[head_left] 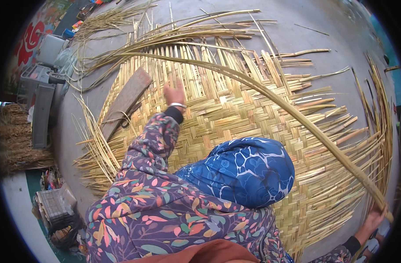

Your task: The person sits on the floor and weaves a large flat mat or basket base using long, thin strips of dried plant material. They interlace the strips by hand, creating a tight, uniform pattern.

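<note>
A large herringbone-woven mat (209, 118) of flattened yellow-green reed strips lies on the floor in front of me, with loose strip ends along its far and right edges. My left hand (174, 93), with a white bracelet at the wrist, is over the far left part of the weave, fingers apart and slightly blurred. At the lower right, my right hand (372, 222) grips one end of a long bundle of reed strips (292, 111). This bundle arches across the mat to the far left. A wooden board (126, 98) rests on the mat left of my left hand, with scissors (124, 122) by it.
More loose reed strips (200, 33) lie across the far edge, and others (378, 114) along the right. My knee in blue patterned cloth (253, 171) is over the mat. At the left stand a grey metal object (43, 109), a pale container (53, 49) and a stack of dried stalks (23, 140).
</note>
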The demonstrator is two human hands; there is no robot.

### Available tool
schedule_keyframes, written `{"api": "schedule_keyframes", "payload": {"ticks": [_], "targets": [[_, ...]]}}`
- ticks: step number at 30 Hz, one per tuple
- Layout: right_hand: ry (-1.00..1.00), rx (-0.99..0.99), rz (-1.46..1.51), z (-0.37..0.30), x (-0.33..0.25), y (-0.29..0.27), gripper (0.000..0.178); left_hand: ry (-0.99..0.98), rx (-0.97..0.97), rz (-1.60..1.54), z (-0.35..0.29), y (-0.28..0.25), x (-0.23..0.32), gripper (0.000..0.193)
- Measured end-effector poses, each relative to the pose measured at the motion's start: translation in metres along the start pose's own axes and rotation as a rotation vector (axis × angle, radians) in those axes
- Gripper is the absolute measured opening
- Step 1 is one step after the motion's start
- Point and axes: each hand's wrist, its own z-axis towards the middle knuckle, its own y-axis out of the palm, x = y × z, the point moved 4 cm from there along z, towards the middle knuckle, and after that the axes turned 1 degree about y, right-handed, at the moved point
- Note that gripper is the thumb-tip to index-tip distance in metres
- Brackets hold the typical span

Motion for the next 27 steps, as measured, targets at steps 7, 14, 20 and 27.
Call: {"api": "schedule_keyframes", "payload": {"ticks": [7,14,20,27], "targets": [[0.118,-0.153,-0.255,-0.013,-0.154,-0.21,0.034,-0.955,-0.391,-1.05,-0.016,0.077,-0.012,0.11],[-0.577,-0.028,-1.193,-0.09,-0.058,-0.229,0.051,-0.617,-0.169,-1.022,0.102,0.058,-0.033,0.079],[-0.312,0.325,-0.756,-0.144,-0.064,-0.373,0.04,-0.664,-0.176,-1.073,0.128,0.075,-0.047,0.06],[-0.115,0.63,-0.151,-0.19,0.056,-0.407,0.025,-0.079,-0.536,-1.024,0.224,0.11,0.214,0.043]]}}
